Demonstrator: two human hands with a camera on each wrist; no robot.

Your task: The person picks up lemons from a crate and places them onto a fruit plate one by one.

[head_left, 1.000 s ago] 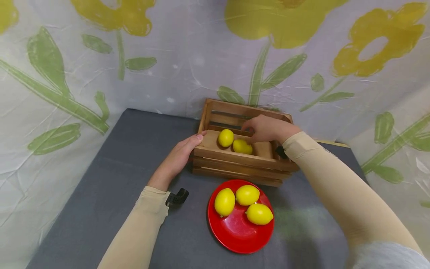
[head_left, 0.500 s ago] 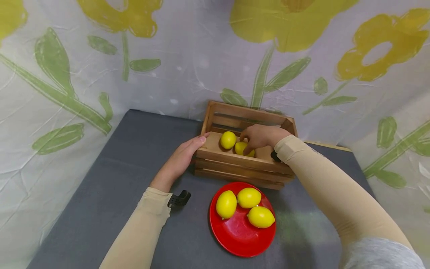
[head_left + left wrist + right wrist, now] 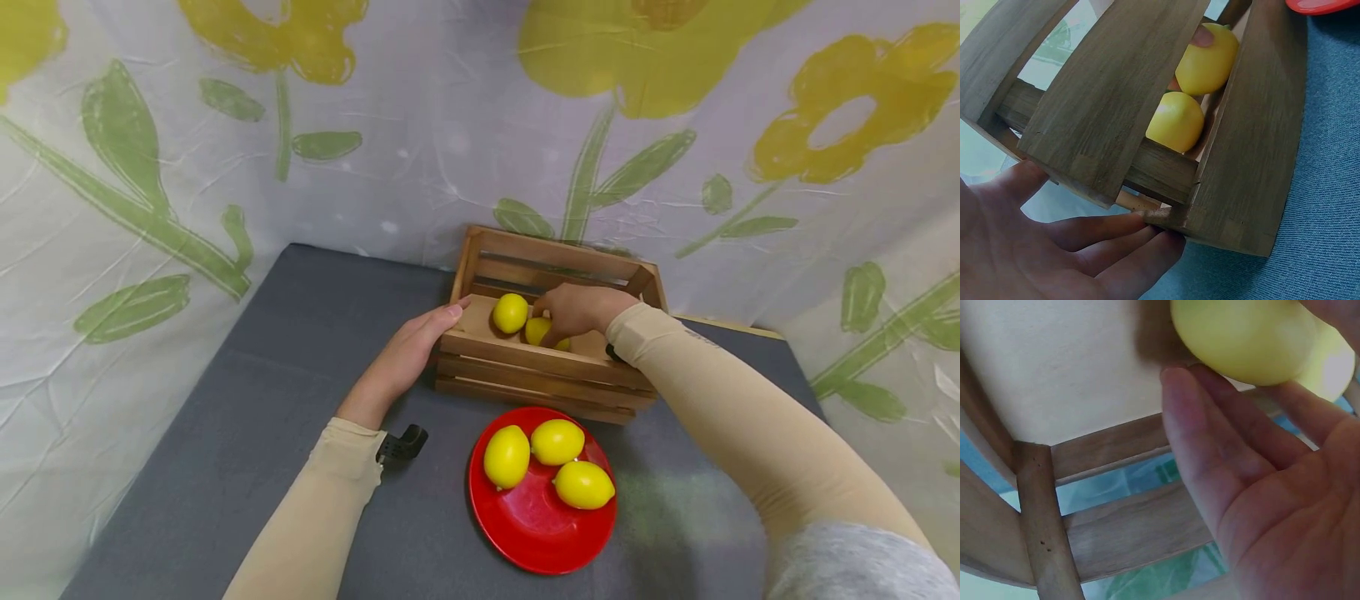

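Observation:
In the head view a slatted wooden crate (image 3: 540,362) holds two lemons. My right hand (image 3: 579,308) reaches into it and grips the right-hand lemon (image 3: 537,329). From the right wrist, that lemon (image 3: 1244,337) lies between my thumb and fingers, partly out of frame. The other lemon (image 3: 510,313) sits just left of it on the crate's floor. My left hand (image 3: 401,354) rests against the crate's left end, its fingers fairly straight. Seen from the left wrist, the fingers (image 3: 1119,247) touch the crate's lower slat.
In front of the crate stands a red plate (image 3: 536,537) bearing three lemons. Both lie on a dark grey tabletop (image 3: 300,333). A flower-printed curtain (image 3: 420,150) hangs behind the table and at both sides.
My right hand has moved down and slightly left inside the crate and closed on the right-hand lemon. My left hand stays at the crate's left end. The view has shifted slightly.

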